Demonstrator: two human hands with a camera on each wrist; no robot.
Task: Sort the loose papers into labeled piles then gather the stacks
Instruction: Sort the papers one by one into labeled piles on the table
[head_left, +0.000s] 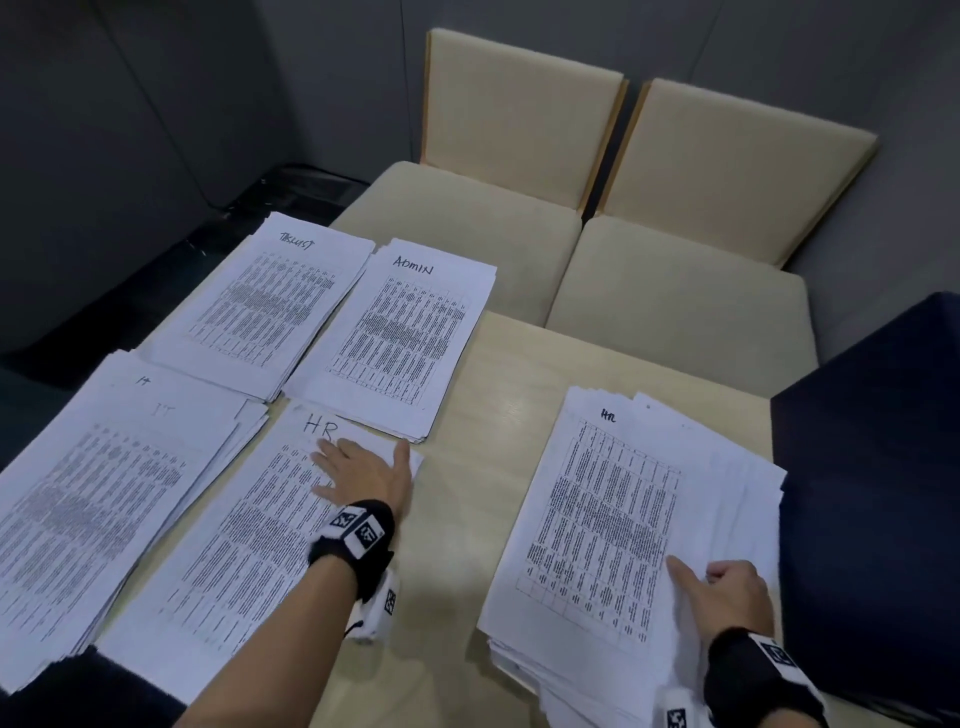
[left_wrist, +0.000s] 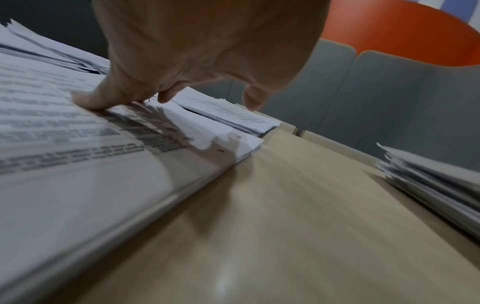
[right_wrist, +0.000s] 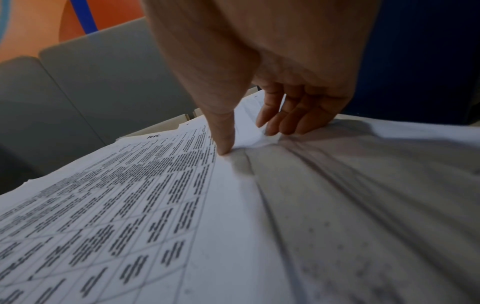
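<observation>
Four labelled piles lie on the left of the table: TASKLIST (head_left: 270, 306), ADMIN (head_left: 400, 332), IT (head_left: 104, 493) and HR (head_left: 244, 551). My left hand (head_left: 363, 467) lies flat on the HR pile near its top right corner, its fingertips (left_wrist: 85, 100) pressing the top sheet. On the right sits a thick, uneven loose stack (head_left: 613, 519) whose top sheet (right_wrist: 130, 195) is marked HR. My right hand (head_left: 696, 574) is at that sheet's near right edge. Its thumb (right_wrist: 223, 139) presses down and its curled fingers bunch the paper against the thumb.
Bare wooden table (head_left: 467, 519) runs between the HR pile and the loose stack. Two beige chairs (head_left: 467, 223) (head_left: 675, 291) stand behind the table. A dark blue chair back (head_left: 872, 467) is close to the loose stack's right side.
</observation>
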